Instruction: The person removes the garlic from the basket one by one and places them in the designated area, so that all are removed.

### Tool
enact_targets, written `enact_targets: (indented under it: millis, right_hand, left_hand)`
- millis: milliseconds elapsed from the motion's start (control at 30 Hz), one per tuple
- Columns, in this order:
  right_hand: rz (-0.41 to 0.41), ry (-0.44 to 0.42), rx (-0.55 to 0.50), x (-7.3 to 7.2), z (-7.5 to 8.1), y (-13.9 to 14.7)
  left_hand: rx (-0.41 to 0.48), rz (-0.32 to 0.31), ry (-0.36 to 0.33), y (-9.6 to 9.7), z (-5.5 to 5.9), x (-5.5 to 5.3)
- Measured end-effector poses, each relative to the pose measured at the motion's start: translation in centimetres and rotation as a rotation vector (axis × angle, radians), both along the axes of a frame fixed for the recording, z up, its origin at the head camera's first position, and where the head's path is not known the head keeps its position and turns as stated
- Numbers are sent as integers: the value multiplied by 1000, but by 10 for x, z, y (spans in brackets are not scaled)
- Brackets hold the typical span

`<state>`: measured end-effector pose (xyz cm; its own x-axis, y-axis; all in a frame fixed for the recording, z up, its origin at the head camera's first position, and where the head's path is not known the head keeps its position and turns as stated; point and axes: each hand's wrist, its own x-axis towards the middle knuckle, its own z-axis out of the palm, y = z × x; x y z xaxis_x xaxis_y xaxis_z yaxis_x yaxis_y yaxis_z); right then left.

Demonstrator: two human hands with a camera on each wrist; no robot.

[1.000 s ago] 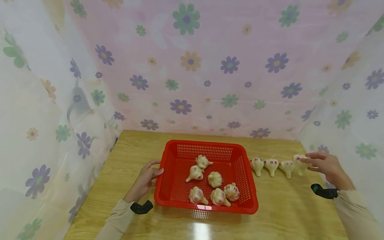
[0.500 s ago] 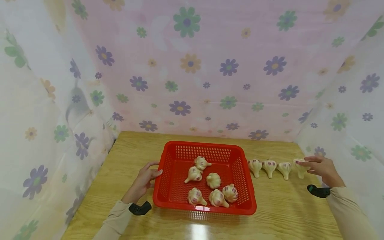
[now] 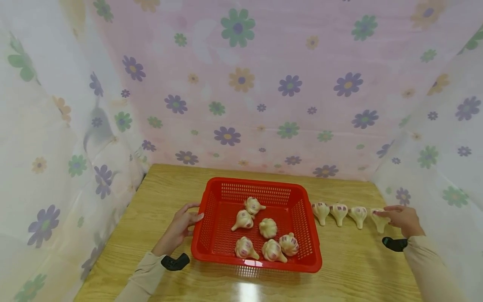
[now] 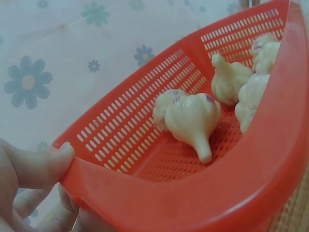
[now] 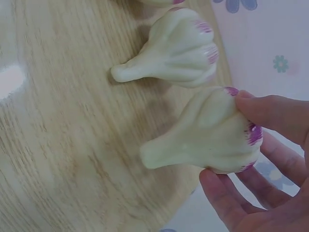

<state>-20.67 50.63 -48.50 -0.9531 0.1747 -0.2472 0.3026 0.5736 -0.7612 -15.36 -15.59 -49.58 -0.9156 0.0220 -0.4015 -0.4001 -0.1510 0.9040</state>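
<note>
My left hand (image 3: 183, 224) grips the left rim of a red plastic basket (image 4: 193, 203), thumb over the edge and fingers outside beneath it. Several garlic bulbs (image 3: 268, 228) lie loose inside the basket. At the right, my right hand (image 3: 404, 220) pinches a garlic bulb (image 5: 207, 135) by its rounded, purple-marked end, between thumb and fingers. The bulb's stem points toward the near side of the table. It is at the right end of a row, beside another garlic bulb (image 5: 174, 53) and apart from it. Whether the held bulb touches the table cannot be told.
Two more bulbs, a left one (image 3: 321, 213) and a middle one (image 3: 338, 214), continue the row close to the basket's right side, stems toward me. The wooden table (image 3: 351, 264) ends near the right hand. Flower-patterned cloth (image 3: 264, 117) hangs behind and at both sides.
My right hand has brought the held garlic bulb slightly down and nearer to me beside the row. The left hand keeps its grip on the basket, which has hardly moved.
</note>
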Motion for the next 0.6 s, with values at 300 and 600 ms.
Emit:
enact_targets:
  millis: [300,600]
  right_hand:
    - [-144,32,17,-1,-15,-9]
    - [-158,89,97,0,-28,-9]
  left_hand:
    - [-21,13,-3,0,2,-2]
    - [-21,24,-13,1,0,-1]
